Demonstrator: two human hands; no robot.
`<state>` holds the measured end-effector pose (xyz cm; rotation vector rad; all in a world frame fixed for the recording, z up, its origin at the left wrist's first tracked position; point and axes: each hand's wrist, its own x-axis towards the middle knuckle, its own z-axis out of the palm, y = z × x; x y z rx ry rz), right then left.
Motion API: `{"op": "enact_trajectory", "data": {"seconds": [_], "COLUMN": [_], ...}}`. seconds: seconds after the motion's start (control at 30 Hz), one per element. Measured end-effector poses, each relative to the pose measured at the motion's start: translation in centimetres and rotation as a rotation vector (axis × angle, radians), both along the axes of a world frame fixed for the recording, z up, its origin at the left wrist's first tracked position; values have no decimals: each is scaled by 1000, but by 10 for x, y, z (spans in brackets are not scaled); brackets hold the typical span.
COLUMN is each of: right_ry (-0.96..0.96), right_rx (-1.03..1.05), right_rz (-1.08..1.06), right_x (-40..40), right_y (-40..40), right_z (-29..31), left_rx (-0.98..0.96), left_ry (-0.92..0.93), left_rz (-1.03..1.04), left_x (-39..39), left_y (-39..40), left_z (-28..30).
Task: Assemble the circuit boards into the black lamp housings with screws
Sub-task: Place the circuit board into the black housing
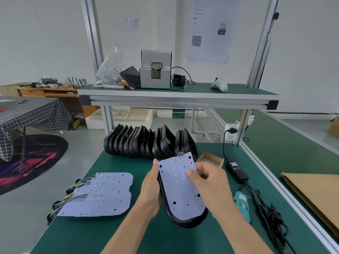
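Between both hands – circuit board (180, 186) in housing (185, 219); left (151, 187) grips, right (207, 182) pinches.

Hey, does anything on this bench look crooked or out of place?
Nothing is spilled or broken. The board lies slightly askew on the housing, not yet seated, and the spare boards overhang the table's left edge.

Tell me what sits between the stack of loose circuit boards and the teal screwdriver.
In the head view, the black housing with a circuit board on it, held by the left hand and right hand.
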<state>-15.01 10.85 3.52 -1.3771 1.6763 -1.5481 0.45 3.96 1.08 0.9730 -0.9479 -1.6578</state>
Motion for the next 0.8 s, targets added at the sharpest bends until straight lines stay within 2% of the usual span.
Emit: {"op": "enact_trajectory", "data": {"seconds": [0.1, 0.27, 0.4, 0.47, 0.6, 0.73, 0.8], "right_ry": [243, 324, 586, 562, 394, 401, 405], "right_rx": [-10, -24, -174, -157, -122, -115, -109], "right_rz": [-64, -24, -104, -68, 183, 204, 202], "right_x": [4, 3, 4, 1, -4, -9, -12], "right_y": [1, 3, 2, 3, 6, 8, 7], "right_z": [0, 3, 1, -2, -10, -11, -11], "left_rx": [13, 0, 15, 23, 13, -44, -150], "left_ry": [-22, -47, -13, 23, 44, -14, -66], "left_rz": [60, 77, 94, 89, 28, -6, -39], "left_x": [2, 8, 10, 11, 10, 11, 12], "left_y": [0, -3, -5, -6, -5, 1, 2], "left_z": [6, 11, 14, 13, 11, 11, 9]}}
